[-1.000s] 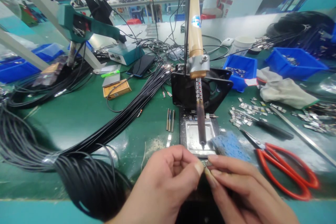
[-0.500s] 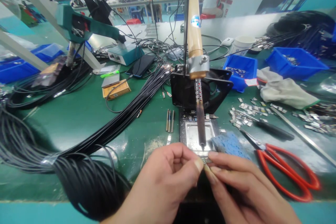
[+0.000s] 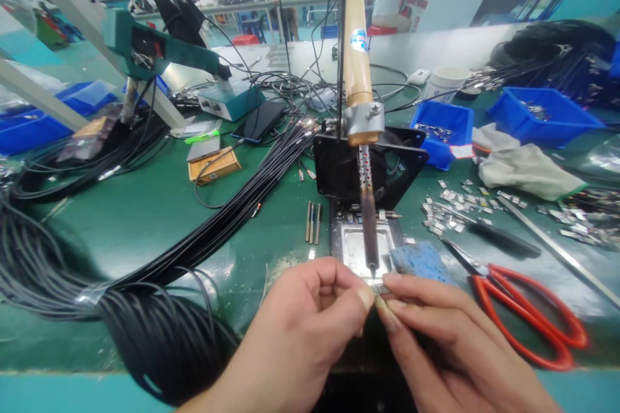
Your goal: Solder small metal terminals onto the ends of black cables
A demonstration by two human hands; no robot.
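A soldering iron (image 3: 364, 90) with a wooden handle is clamped upright, tip down, over a metal tray (image 3: 345, 245). Just below its tip, my two hands meet. My left hand (image 3: 314, 322) is closed in a pinch of thumb and forefinger; what it grips is hidden. Beside it, the fingertips of my right hand (image 3: 436, 322) close on a small metal part (image 3: 380, 289), mostly covered by the fingers. A blue sponge (image 3: 420, 263) lies just beyond my right fingers.
Red-handled scissors (image 3: 527, 316) lie at the right, near loose metal connectors (image 3: 450, 203) and a black-handled tool (image 3: 506, 239). Behind the iron stands a black fan (image 3: 339, 168). A thick bundle of black cables (image 3: 159, 329) fills the left. Blue bins (image 3: 542, 119) stand farther back.
Both hands have shifted very slightly, still pinched together under the iron tip. The view has moved a little; nothing else visibly differs.
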